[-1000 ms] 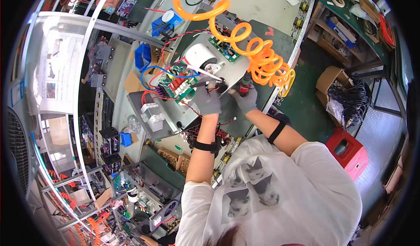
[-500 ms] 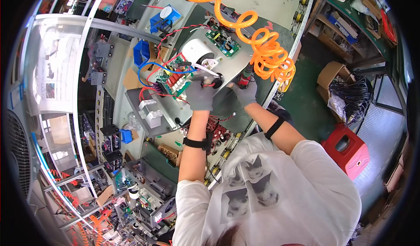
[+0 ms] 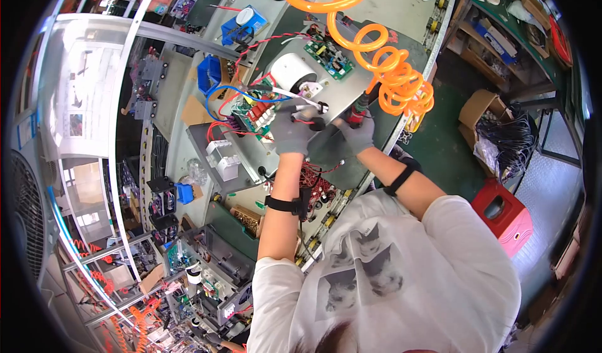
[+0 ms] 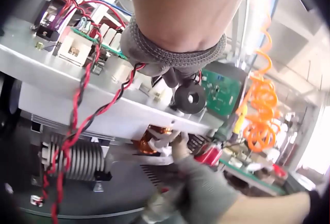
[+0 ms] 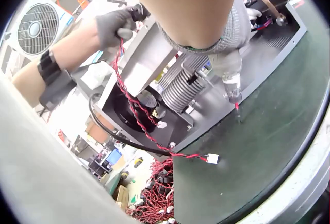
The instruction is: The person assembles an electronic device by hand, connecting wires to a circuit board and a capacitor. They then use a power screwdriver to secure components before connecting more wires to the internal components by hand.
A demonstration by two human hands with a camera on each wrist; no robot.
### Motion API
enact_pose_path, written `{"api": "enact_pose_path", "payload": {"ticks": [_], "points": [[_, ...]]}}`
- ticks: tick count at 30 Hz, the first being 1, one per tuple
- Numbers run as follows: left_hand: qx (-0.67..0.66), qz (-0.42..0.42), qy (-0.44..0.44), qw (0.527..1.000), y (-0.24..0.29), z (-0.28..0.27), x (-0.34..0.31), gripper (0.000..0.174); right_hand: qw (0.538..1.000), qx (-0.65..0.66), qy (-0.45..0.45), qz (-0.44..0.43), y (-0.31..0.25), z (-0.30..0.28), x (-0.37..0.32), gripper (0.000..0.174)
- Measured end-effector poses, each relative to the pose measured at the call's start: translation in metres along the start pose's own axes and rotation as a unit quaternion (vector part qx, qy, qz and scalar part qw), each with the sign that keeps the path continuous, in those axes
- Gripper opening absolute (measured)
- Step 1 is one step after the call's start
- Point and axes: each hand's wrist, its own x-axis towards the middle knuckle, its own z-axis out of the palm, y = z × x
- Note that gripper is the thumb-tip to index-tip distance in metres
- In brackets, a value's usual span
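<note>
My gloved left hand (image 3: 291, 132) has its fingers curled at a black ring (image 3: 318, 124) above the edge of a metal chassis (image 3: 340, 94). In the left wrist view the black ring (image 4: 190, 98) hangs at those fingertips, and twisted red-black wires (image 4: 96, 113) trail below the glove. My right hand (image 3: 360, 133) grips a red and black power tool (image 3: 356, 116) beside the chassis. The left wrist view shows that right hand (image 4: 203, 188) low at the chassis side, near copper windings (image 4: 149, 144). A white cylinder (image 3: 292, 70) and green circuit boards (image 3: 329, 59) are mounted on top.
A coiled orange hose (image 3: 401, 77) hangs over the right side of the bench. Loose connector wires (image 5: 213, 158) lie on the green mat (image 5: 247, 167). Blue bins (image 3: 208, 74) stand left of the chassis, and a red stool (image 3: 503, 212) is on the floor to the right.
The head view has shifted slightly. My left hand has moved a little left along the chassis with the black ring; my right hand keeps its grip on the tool. The orange hose has swung right.
</note>
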Motion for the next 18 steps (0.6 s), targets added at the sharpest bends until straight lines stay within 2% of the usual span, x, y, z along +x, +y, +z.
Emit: {"api": "enact_pose_path", "payload": {"ticks": [2, 3, 4, 6, 7, 8, 10, 11, 12, 14, 15, 16, 18], "points": [[0.115, -0.034, -0.026, 0.992, 0.005, 0.004, -0.012, 0.015, 0.999, -0.032, -0.012, 0.031, 0.003, -0.019, -0.004, 0.050], [0.069, -0.103, -0.024, 0.992, -0.017, 0.009, -0.012, 0.017, 0.998, -0.035, -0.028, 0.032, -0.013, -0.028, -0.008, 0.047], [0.066, -0.101, -0.023, 0.992, -0.028, 0.014, -0.010, 0.017, 0.998, -0.040, -0.042, 0.033, -0.033, -0.035, -0.010, 0.043], [0.019, -0.027, -0.009, 0.999, -0.036, 0.020, -0.013, 0.018, 0.997, -0.047, -0.033, 0.049, -0.042, -0.056, -0.012, 0.039], [-0.024, -0.074, -0.011, 0.997, -0.036, 0.022, -0.012, 0.018, 0.996, -0.052, -0.025, 0.065, -0.046, -0.064, -0.011, 0.036], [-0.028, -0.077, -0.011, 0.997, -0.036, 0.023, -0.011, 0.018, 0.996, -0.058, -0.025, 0.066, -0.050, -0.071, -0.009, 0.036], [0.016, -0.100, -0.057, 0.993, -0.012, 0.022, -0.007, 0.017, 0.998, -0.053, -0.005, 0.034, -0.061, -0.080, -0.002, 0.032], [0.037, -0.151, -0.063, 0.986, 0.002, 0.022, -0.006, 0.020, 0.998, -0.061, -0.014, -0.005, -0.058, -0.089, 0.003, 0.029], [0.034, -0.155, -0.066, 0.985, 0.003, 0.023, -0.004, 0.020, 0.998, -0.067, -0.012, -0.003, -0.062, -0.091, 0.004, 0.029], [0.188, -0.111, -0.083, 0.972, 0.004, 0.024, 0.003, 0.025, 0.997, -0.058, -0.006, 0.041, -0.074, -0.094, 0.009, 0.027], [0.259, -0.117, -0.103, 0.953, 0.018, 0.022, 0.003, 0.029, 0.997, -0.059, -0.013, 0.052, -0.076, -0.097, 0.011, 0.026], [0.258, -0.119, -0.104, 0.953, 0.023, 0.022, 0.004, 0.029, 0.997, -0.060, -0.012, 0.053, -0.079, -0.098, 0.012, 0.026], [0.296, -0.118, -0.109, 0.942, 0.027, 0.021, 0.006, 0.030, 0.992, -0.061, 0.057, 0.091, -0.083, -0.099, 0.011, 0.025]]}}
